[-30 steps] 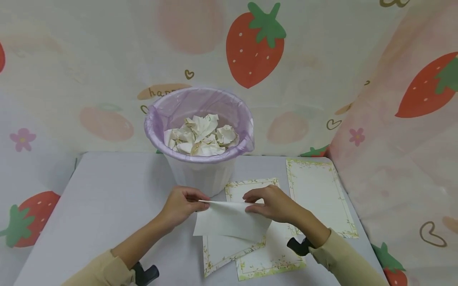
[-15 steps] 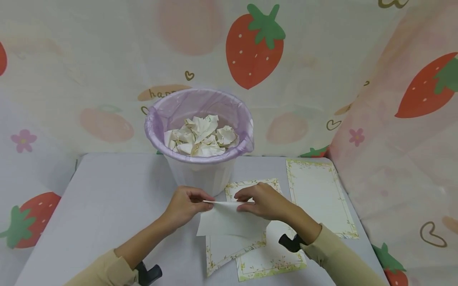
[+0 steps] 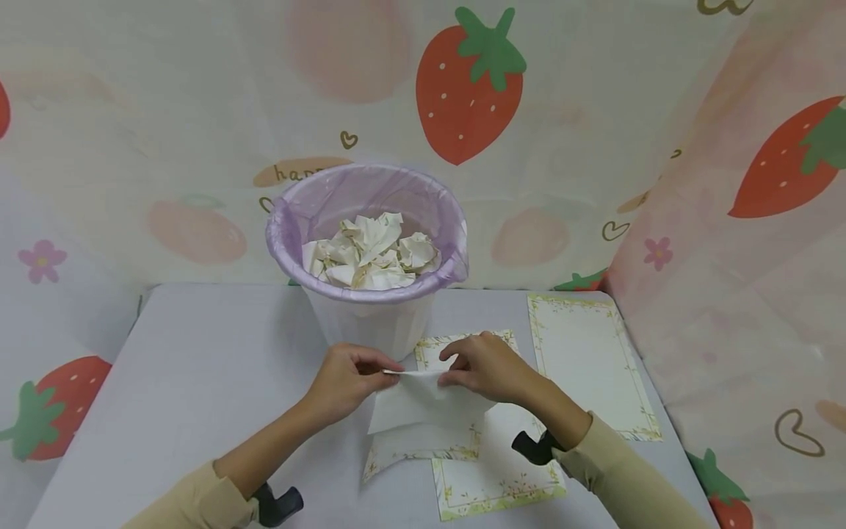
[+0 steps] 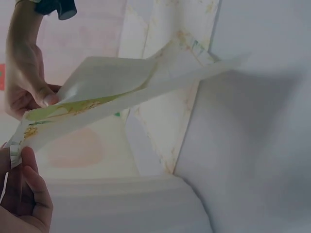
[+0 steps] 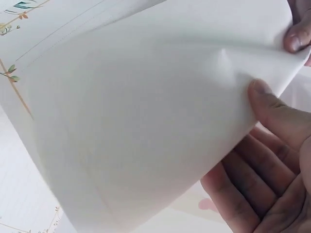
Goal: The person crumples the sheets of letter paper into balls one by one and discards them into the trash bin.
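1. Paper spans the gap between the hands in the head view: a thin white folded sheet with a floral border (image 3: 413,411), touching both, so neither is nearer.
2. Its far edge runs sideways from the left hand (image 3: 344,378), which pinches the left end, to the right hand (image 3: 492,371), which pinches farther along, with some paper reaching past it. The grips lie near each other.
3. From that edge, the folded sheet slopes down and towards the person, its bordered lower flap pointing the same way. Foreshortening hides which side is longer.
4. Just beyond the hands stands a white plastic bin with a purple liner (image 3: 370,319), holding crumpled white paper (image 3: 377,253). One flat white floral-bordered sheet (image 3: 502,477) lies beneath and right of the hold; another flat white bordered page (image 3: 588,360) lies beyond the right forearm.
5. In the left wrist view, the left thumb and finger hold a narrow bordered end; the folded sheet stretches away from them, with the right thumb on its edge nearby.
6. In the right wrist view, the right thumb presses the plain face, with fingers behind; a pucker (image 5: 224,60) rises between both thumbs, and the broad face spreads away from them.
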The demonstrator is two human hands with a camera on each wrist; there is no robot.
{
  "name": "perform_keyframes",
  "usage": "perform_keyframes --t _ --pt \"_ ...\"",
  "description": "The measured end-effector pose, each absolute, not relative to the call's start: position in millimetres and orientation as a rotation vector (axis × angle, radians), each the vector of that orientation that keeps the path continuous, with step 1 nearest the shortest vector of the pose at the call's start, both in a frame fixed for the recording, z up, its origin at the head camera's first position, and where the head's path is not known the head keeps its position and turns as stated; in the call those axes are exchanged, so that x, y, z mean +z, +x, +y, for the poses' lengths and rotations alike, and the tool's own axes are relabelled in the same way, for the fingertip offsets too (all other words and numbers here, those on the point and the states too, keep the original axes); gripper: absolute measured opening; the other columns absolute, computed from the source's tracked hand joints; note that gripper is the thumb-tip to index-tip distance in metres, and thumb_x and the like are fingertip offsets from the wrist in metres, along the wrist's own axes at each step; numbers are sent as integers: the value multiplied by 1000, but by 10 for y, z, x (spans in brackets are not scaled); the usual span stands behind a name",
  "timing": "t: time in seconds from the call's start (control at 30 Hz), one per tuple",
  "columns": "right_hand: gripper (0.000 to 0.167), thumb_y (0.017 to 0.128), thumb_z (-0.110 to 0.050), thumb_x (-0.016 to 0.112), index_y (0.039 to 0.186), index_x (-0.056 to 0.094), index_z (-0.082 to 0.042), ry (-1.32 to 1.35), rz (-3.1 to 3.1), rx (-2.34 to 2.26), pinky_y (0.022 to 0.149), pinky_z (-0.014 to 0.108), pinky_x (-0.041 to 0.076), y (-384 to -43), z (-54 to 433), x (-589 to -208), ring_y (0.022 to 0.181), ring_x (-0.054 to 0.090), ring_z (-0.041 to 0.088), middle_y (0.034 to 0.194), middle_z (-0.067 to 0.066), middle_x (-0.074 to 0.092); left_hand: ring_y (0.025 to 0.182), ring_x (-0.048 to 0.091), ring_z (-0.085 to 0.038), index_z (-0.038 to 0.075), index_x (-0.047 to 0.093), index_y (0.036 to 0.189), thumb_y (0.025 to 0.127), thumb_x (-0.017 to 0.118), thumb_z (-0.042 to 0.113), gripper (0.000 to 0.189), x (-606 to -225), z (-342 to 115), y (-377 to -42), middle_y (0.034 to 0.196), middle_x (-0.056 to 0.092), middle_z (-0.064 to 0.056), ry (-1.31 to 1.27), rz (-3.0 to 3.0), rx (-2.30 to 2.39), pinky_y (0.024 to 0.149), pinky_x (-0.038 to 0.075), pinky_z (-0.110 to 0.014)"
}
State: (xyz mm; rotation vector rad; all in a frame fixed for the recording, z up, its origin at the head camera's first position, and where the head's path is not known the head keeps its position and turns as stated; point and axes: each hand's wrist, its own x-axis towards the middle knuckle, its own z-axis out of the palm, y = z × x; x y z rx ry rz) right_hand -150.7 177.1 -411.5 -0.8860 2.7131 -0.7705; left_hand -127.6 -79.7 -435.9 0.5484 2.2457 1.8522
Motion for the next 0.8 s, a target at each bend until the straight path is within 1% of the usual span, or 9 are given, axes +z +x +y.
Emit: perform_keyframes --t 0.13,0.3,0.4,0.53,0.6,0.73,0.8 --pt "26 86 -25 79 103 75 -6 -860 2738 -753 64 23 51 -1526 1783 -4126 69 67 3 77 -1 75 69 64 -10 0 78 92 83 76 -3 10 -4327 -758 -1273 90 75 -11 591 2262 1856 61 52 -21" --pt "24 87 -23 77 101 76 -4 -876 2696 -811 58 22 50 -1541 1789 -4149 65 65 2 79 2 75 68 64 -10 3 80 92 84 75 -3 11 -4291 -706 -1257 90 76 -8 631 2304 1843 60 52 -21" --pt "22 89 -21 76 101 76 -3 -869 2662 -862 58 21 51 -1549 1794 -4173 66 66 3 82 4 75 67 64 -10 3 80 92 84 74 -3 11 -4261 -674 -1234 89 76 -7 672 2326 1834 59 52 -22" --pt "19 91 -16 74 103 75 -2 -832 2621 -936 60 21 53 -1553 1802 -4195 69 69 6 87 7 75 69 66 -11 1 79 93 85 73 -3 11 -4238 -638 -1205 90 75 -7 733 2328 1828 60 55 -24" --pt "17 92 -12 71 105 74 -1 -796 2587 -992 58 22 54 -1550 1803 -4199 66 68 7 87 8 75 71 67 -11 1 79 94 85 74 -2 11 -4239 -629 -1191 90 75 -7 741 2314 1833 62 56 -25" --pt "16 94 -4 67 109 72 0 -699 2515 -1147 52 28 56 -1534 1794 -4214 60 66 9 83 9 74 72 67 -12 5 80 94 85 77 5 10 -4251 -624 -1171 91 75 -3 752 2310 1829 64 58 -28" --pt "18 94 -1 65 111 71 0 -637 2471 -1237 53 32 58 -1524 1784 -4227 62 68 12 84 12 74 72 66 -12 8 80 94 85 78 8 9 -4264 -623 -1166 91 75 -1 767 2317 1822 65 58 -28"
